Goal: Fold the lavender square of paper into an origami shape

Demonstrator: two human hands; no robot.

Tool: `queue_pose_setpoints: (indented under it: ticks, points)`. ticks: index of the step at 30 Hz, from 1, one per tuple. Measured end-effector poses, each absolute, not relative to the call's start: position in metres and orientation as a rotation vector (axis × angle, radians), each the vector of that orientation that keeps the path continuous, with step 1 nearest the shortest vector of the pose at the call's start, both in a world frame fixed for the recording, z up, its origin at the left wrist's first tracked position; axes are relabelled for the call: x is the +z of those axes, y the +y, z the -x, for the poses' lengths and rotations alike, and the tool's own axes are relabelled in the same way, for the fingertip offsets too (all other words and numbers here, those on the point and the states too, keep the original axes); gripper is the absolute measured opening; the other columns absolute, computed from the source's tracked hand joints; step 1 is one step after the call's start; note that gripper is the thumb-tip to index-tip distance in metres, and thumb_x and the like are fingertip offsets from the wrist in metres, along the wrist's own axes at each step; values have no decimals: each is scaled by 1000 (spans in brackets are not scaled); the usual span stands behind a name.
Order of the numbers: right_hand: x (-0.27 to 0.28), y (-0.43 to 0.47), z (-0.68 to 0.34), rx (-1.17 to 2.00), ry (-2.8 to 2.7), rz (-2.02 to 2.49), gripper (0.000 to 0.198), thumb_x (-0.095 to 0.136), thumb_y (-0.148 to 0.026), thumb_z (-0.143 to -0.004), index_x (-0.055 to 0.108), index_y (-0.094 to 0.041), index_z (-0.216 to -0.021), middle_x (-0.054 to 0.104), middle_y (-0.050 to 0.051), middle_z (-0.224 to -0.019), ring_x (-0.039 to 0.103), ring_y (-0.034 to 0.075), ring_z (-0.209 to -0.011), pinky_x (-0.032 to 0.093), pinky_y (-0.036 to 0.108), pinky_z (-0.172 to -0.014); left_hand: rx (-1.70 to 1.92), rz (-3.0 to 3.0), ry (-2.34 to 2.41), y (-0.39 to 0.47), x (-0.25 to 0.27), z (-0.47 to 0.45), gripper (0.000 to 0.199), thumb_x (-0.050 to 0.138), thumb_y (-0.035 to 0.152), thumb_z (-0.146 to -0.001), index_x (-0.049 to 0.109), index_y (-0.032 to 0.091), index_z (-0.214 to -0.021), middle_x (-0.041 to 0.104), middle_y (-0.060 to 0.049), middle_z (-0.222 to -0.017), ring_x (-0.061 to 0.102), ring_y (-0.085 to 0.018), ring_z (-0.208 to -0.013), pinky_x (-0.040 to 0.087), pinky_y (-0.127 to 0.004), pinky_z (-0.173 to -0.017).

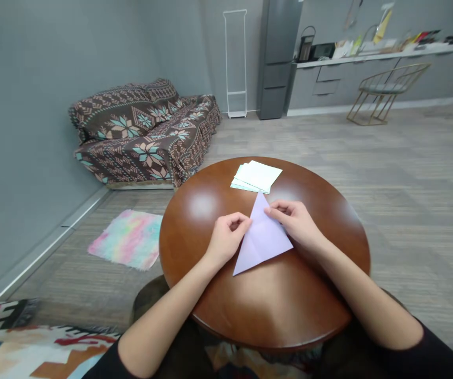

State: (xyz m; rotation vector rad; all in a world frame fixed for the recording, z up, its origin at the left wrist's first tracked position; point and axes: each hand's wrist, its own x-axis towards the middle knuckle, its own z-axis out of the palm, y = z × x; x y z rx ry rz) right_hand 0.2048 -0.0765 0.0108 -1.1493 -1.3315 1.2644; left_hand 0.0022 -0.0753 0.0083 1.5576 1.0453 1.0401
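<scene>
A sheet of lilac origami paper, folded into a triangle, is held just over the round brown table, its tip pointing away from me. My left hand pinches its left edge between thumb and fingers. On the opposite edge, closer to the tip, my right hand grips the paper, thumb on top. Faint crease lines cross the paper's face. Just beyond the tip lies a loose stack of pale green paper sheets, slightly fanned.
Left of the table a fluffy pastel rug lies on the grey floor, with a patterned covered sofa behind it. Farther back are a white rack, a grey fridge, a kitchen counter and a gold-framed chair.
</scene>
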Motion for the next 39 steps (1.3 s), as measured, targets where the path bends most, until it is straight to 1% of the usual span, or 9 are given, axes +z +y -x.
queue_pose_setpoints:
  ticks: [5, 8, 12, 15, 17, 22, 28, 34, 39]
  points:
    - [12, -78, -210, 1448, -1422, 1141, 41, 74, -50, -81, 58, -16, -64, 48, -4, -61, 39, 10, -57, 26, 27, -55, 1188, -1458, 1161, -66, 1, 0, 32, 65, 44, -88, 64, 15, -74, 65, -1, -74, 56, -14, -68, 44, -24, -63]
    - [12, -77, -209, 1455, -1384, 1132, 43, 76, -51, -79, 56, -17, -62, 47, -3, -61, 40, 11, -59, 27, 27, -57, 1239, -1414, 1180, -62, -4, 3, 28, 65, 44, -89, 66, 16, -89, 68, -3, -81, 60, -15, -72, 46, -24, -65]
    - [9, -73, -208, 1292, -1271, 1210, 49, 79, -56, -74, 52, -18, -59, 43, -4, -58, 36, 10, -57, 25, 27, -56, 1165, -1400, 1048, -65, -3, 1, 45, 68, 46, -88, 61, 19, -123, 69, -13, -118, 69, -21, -93, 54, -32, -81]
    - [10, -72, -206, 1194, -1246, 1215, 54, 79, -62, -71, 51, -19, -58, 42, -4, -56, 34, 10, -55, 23, 27, -55, 953, -1402, 812, -73, 2, -4, 62, 78, 41, -82, 56, 21, -136, 54, -16, -147, 67, -28, -113, 53, -37, -94]
    - [11, -72, -204, 1172, -1252, 1175, 58, 79, -67, -67, 49, -19, -56, 43, -4, -56, 34, 10, -55, 24, 27, -54, 847, -1376, 691, -76, 4, -7, 73, 82, 34, -78, 51, 23, -143, 50, -15, -153, 65, -31, -119, 53, -39, -98]
    - [12, -73, -205, 1197, -1271, 1089, 55, 81, -66, -65, 57, -18, -60, 52, -2, -60, 42, 12, -57, 31, 27, -56, 921, -1208, 734, -73, 0, -6, 54, 75, 36, -83, 62, 18, -133, 64, -14, -139, 62, -34, -123, 55, -40, -94]
    - [11, -75, -210, 1345, -1314, 1086, 38, 82, -50, -74, 75, -15, -89, 71, 4, -83, 60, 19, -72, 43, 30, -65, 1106, -954, 936, -66, -5, -4, 38, 78, 31, -76, 73, 12, -109, 76, -14, -115, 71, -30, -100, 57, -35, -83]
    - [12, -75, -209, 1372, -1344, 1146, 39, 81, -42, -74, 73, -15, -102, 76, 8, -99, 68, 24, -86, 50, 34, -75, 1169, -785, 948, -66, -2, -7, 36, 78, 35, -80, 73, 9, -104, 78, -15, -101, 74, -27, -89, 60, -39, -86]
    - [7, -71, -210, 1259, -1353, 1241, 34, 81, -39, -73, 66, -16, -92, 73, 6, -85, 66, 22, -77, 48, 33, -68, 1193, -671, 924, -66, 2, -8, 25, 70, 25, -88, 70, 9, -108, 78, -16, -102, 75, -26, -91, 60, -41, -92]
